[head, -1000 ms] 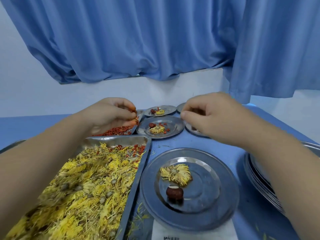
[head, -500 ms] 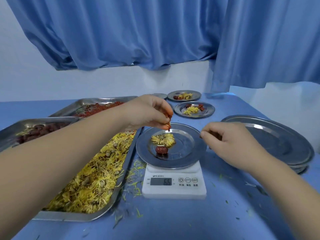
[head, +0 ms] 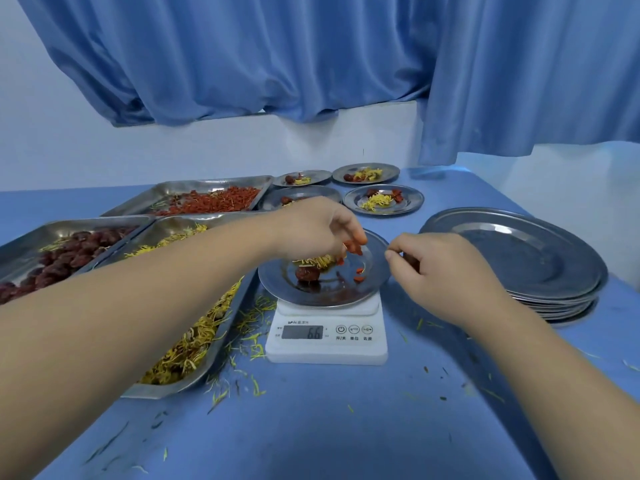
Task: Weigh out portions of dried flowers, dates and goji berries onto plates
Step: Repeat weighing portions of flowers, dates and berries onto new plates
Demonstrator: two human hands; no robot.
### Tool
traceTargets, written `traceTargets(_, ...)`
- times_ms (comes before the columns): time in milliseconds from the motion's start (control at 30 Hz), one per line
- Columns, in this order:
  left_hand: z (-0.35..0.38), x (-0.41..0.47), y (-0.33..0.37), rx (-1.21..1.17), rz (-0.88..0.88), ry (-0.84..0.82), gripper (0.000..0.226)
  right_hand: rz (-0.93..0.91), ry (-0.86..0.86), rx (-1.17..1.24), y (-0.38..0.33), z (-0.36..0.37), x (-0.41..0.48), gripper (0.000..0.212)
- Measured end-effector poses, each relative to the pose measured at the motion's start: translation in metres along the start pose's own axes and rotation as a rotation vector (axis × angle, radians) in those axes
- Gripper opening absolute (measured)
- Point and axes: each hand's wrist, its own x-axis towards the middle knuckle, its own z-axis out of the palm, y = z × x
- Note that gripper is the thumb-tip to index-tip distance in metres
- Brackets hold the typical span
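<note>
Red goji berries [head: 353, 247] are pinched in the curled fingertips of the left hand [head: 311, 230], which hangs just over a round metal plate [head: 277, 284]. The plate sits on a small white scale [head: 325, 341] in the middle of the blue table [head: 329, 427]. On the plate lie a dark date [head: 306, 273], a yellow dried flower [head: 317, 261] behind it, and a few loose red berries to the right. The scale's little screen shows two sixes. The right hand [head: 443, 275] is beside the plate's right edge, fingers curled in, thumb tip at the rim; it is too hard to tell if it holds anything. To the left are three metal trays: a flower tray [head: 230, 336], a date tray [head: 86, 227] and a berry tray [head: 166, 190]. Four filled small plates [head: 410, 201] stand at the back, and a stack of big plates [head: 519, 265] is on the right.
</note>
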Motion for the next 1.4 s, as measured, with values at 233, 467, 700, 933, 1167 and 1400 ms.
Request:
traceTargets(233, -0.008, 0.003, -0.004, 0.116, -0.001, 0.075, 0.028, 0.031, -0.016, 0.008, 0.003, 0.001, 0.001, 0.02)
traceTargets(467, -0.009, 0.006, -0.004, 0.149, 0.066, 0.118, 0.012, 0.03, -0.016, 0.015, 0.003, 0.002, 0.001, 0.021)
traceTargets(700, -0.006, 0.0, -0.001, -0.019, 0.018, 0.052, 0.017, 0.03, -0.027, 0.01, 0.004, 0.004, 0.001, 0.021)
traceTargets(933, -0.007, -0.003, -0.002, -0.096, -0.045, 0.041, 0.011, 0.036, -0.036, 0.02, 0.002, 0.003, 0.001, 0.022)
traceTargets(1167, -0.004, -0.008, 0.005, -0.289, -0.115, -0.015, 0.021, 0.046, -0.022, 0.043, 0.002, 0.003, 0.001, 0.021)
traceTargets(1400, 0.003, -0.011, 0.006, -0.263, -0.126, 0.058, 0.018, 0.047, -0.025, 0.036, 0.002, 0.004, 0.001, 0.021)
